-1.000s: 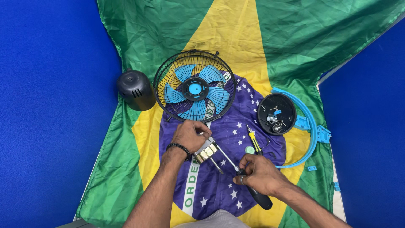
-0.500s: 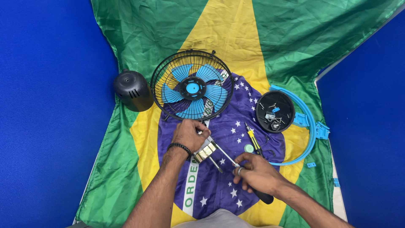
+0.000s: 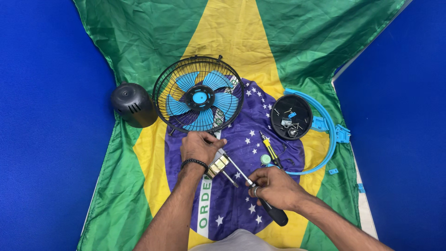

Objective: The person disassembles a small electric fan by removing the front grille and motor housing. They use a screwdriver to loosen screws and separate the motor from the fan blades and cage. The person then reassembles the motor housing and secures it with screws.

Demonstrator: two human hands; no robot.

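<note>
My left hand (image 3: 200,148) presses down on the motor block (image 3: 217,163) just below the fan cage (image 3: 199,94), fingers curled over it. My right hand (image 3: 274,187) is clamped on the black-handled screwdriver (image 3: 258,195), its shaft slanting up-left, tip at the motor. Open flag cloth (image 3: 139,176) lies left. The black round cover (image 3: 291,117) to my right holds loose screws. A yellow screwdriver (image 3: 269,148) lies near my right hand.

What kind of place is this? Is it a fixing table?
Probably a makeshift repair table. A green and yellow flag covers it as a work cloth. A small fan lies taken apart, the right hand holds a screwdriver, and a black dish keeps loose screws.
</note>
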